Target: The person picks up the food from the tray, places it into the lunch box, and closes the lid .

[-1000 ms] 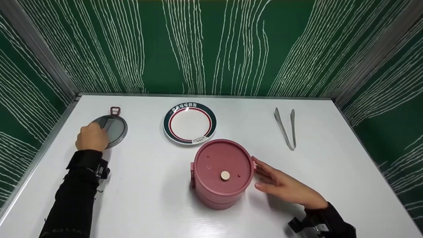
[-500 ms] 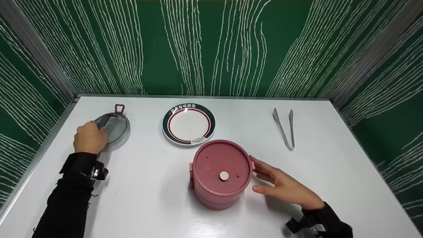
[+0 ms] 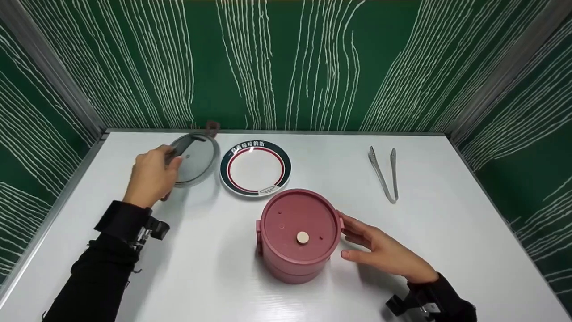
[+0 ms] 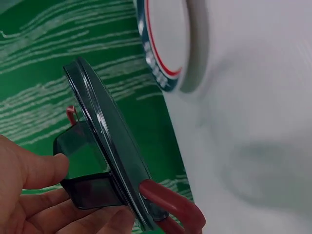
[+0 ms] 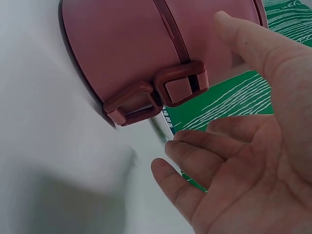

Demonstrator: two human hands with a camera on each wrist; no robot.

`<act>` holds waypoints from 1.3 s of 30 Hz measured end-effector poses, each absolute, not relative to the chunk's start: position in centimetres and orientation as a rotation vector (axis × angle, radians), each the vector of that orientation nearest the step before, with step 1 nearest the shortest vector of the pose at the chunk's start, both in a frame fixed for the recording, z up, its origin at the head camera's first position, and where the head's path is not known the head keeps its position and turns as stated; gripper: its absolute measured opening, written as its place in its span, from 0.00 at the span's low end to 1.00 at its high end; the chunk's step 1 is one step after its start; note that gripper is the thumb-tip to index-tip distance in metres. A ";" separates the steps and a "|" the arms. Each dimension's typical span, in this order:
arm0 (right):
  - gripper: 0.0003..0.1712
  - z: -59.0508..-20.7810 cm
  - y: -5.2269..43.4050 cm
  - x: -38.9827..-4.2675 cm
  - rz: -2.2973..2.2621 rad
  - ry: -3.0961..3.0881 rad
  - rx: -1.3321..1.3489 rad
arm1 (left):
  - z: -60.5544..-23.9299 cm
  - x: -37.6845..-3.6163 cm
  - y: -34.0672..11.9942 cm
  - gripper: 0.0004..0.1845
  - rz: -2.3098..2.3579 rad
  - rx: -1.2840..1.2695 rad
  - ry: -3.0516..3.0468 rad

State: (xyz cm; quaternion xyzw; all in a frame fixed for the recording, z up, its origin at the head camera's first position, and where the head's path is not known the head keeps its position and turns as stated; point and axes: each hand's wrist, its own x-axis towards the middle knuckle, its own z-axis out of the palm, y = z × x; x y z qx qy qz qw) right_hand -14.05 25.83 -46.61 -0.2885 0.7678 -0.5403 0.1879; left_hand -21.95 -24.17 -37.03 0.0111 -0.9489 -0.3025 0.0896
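Observation:
My left hand (image 3: 153, 175) pinches the bar handle of a round, see-through grey lid (image 3: 196, 162). In the left wrist view the lid stands tilted on edge, off the table, with a red clasp (image 4: 175, 202) swinging out from its rim. A dusty-red lidded food container (image 3: 298, 219), with a cream knob on top, stands upright in the middle. Beside it my right hand (image 3: 385, 254) has its fingers spread and relaxed. The right wrist view shows the thumb near the container's wall and the other fingers by its clasp (image 5: 180, 85); whether any touch, I cannot tell.
A white plate (image 3: 255, 171) with a dark blue rim and red ring lies behind the container, just right of the lid. Metal tongs (image 3: 385, 179) lie spread at the back right. Green walls with white lines edge the white table (image 3: 201, 277).
My left hand has lifted the lid off the table and carried it right, toward the plate. The lid's clasps now hang out. The right hand and container have stayed in place.

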 end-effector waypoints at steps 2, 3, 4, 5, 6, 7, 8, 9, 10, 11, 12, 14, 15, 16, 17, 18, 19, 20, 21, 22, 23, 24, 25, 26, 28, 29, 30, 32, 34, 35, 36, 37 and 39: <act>0.45 -46.6 25.8 -14.0 -1.520 2.164 -0.803 | -36.4 -21.6 -22.8 0.23 -0.924 -0.016 -2.813; 0.45 -46.6 25.8 -13.9 -1.520 2.165 -0.796 | -36.1 -21.4 -22.2 0.23 -0.936 -0.039 -2.810; 0.45 -46.6 25.8 -13.9 -1.519 2.168 -0.790 | -35.8 -21.2 -21.5 0.22 -0.947 -0.061 -2.806; 0.45 -46.6 25.8 -13.9 -1.519 2.170 -0.788 | -35.6 -21.0 -20.9 0.22 -0.950 -0.082 -2.804; 0.45 -46.6 25.8 -13.8 -1.519 2.170 -0.780 | -35.3 -20.8 -20.3 0.21 -0.959 -0.101 -2.802; 0.45 -46.5 25.8 -13.8 -1.517 2.171 -0.775 | -35.1 -20.6 -19.7 0.21 -0.964 -0.126 -2.798; 0.45 -46.5 25.8 -13.8 -1.515 2.173 -0.769 | -34.9 -20.4 -19.1 0.20 -0.974 -0.153 -2.794; 0.46 -46.5 25.8 -13.8 -1.510 2.176 -0.763 | -34.7 -20.2 -18.6 0.20 -0.982 -0.184 -2.789; 0.46 -46.5 25.8 -13.8 -1.504 2.184 -0.764 | -34.5 -20.0 -18.0 0.19 -0.989 -0.214 -2.781; 0.46 -46.4 25.8 -13.8 -1.496 2.192 -0.760 | -34.3 -19.7 -17.5 0.18 -0.997 -0.247 -2.772; 0.47 -46.3 25.8 -13.7 -1.491 2.197 -0.751 | -34.1 -19.5 -16.9 0.17 -1.005 -0.279 -2.764; 0.48 -46.2 25.8 -13.7 -1.478 2.211 -0.747 | -33.7 -19.0 -16.0 0.16 -1.014 -0.342 -2.743; 0.48 -46.2 25.8 -13.7 -1.471 2.216 -0.745 | -33.6 -18.7 -15.5 0.15 -1.018 -0.370 -2.734; 0.48 -46.1 25.8 -13.7 -1.468 2.218 -0.744 | -33.4 -18.5 -15.1 0.15 -1.026 -0.396 -2.729; 0.49 -46.1 25.8 -13.7 -1.467 2.216 -0.741 | -33.3 -18.2 -14.7 0.15 -1.033 -0.423 -2.726; 0.49 -46.0 25.8 -13.7 -1.466 2.214 -0.741 | -33.1 -18.0 -14.3 0.15 -1.038 -0.446 -2.729; 0.49 -46.0 25.8 -13.7 -1.462 2.218 -0.747 | -32.9 -17.7 -14.0 0.15 -1.042 -0.468 -2.734; 0.49 -46.0 25.8 -13.7 -1.464 2.219 -0.752 | -32.8 -17.4 -13.6 0.16 -1.046 -0.492 -2.738; 0.49 -46.0 25.8 -13.7 -1.470 2.217 -0.759 | -32.6 -17.1 -13.3 0.16 -1.051 -0.515 -2.748; 0.49 -46.0 25.8 -13.7 -1.472 2.220 -0.763 | -32.5 -16.8 -12.9 0.15 -1.049 -0.538 -2.752; 0.49 -46.1 25.9 -13.6 -1.476 2.218 -0.761 | -32.4 -16.5 -12.6 0.15 -1.048 -0.559 -2.760; 0.49 -46.0 25.9 -13.6 -1.479 2.216 -0.757 | -32.3 -16.2 -12.2 0.15 -1.044 -0.583 -2.763; 0.50 -46.0 25.9 -13.6 -1.482 2.214 -0.756 | -32.3 -16.0 -11.9 0.15 -1.040 -0.610 -2.761; 0.50 -46.0 25.9 -13.5 -1.487 2.208 -0.752 | -32.2 -15.7 -11.6 0.14 -1.035 -0.638 -2.759; 0.50 -46.0 26.0 -13.5 -1.488 2.201 -0.742 | -32.2 -15.1 -10.9 0.13 -1.016 -0.694 -2.758; 0.50 -46.0 26.0 -13.5 -1.491 2.196 -0.739 | -32.1 -14.8 -10.6 0.14 -1.010 -0.725 -2.760; 0.50 -46.0 26.0 -13.5 -1.492 2.199 -0.742 | -32.2 -14.5 -10.3 0.14 -1.001 -0.758 -2.758; 0.50 -46.0 26.0 -13.5 -1.492 2.204 -0.751 | -32.2 -14.0 -9.7 0.14 -0.982 -0.810 -2.766; 0.49 -45.9 25.9 -13.5 -1.495 2.209 -0.759 | -32.4 -13.6 -9.2 0.15 -0.961 -0.851 -2.768; 0.49 -45.9 25.9 -13.6 -1.495 2.212 -0.761 | -32.5 -13.4 -9.0 0.16 -0.956 -0.871 -2.766; 0.49 -45.9 25.9 -13.6 -1.496 2.210 -0.759 | -32.7 -13.3 -8.7 0.16 -0.951 -0.886 -2.765; 0.48 -45.9 25.9 -13.6 -1.497 2.208 -0.754 | -32.7 -13.1 -8.5 0.16 -0.953 -0.899 -2.767; 0.48 -45.8 25.9 -13.5 -1.500 2.200 -0.738 | -32.9 -12.8 -8.2 0.16 -0.956 -0.919 -2.772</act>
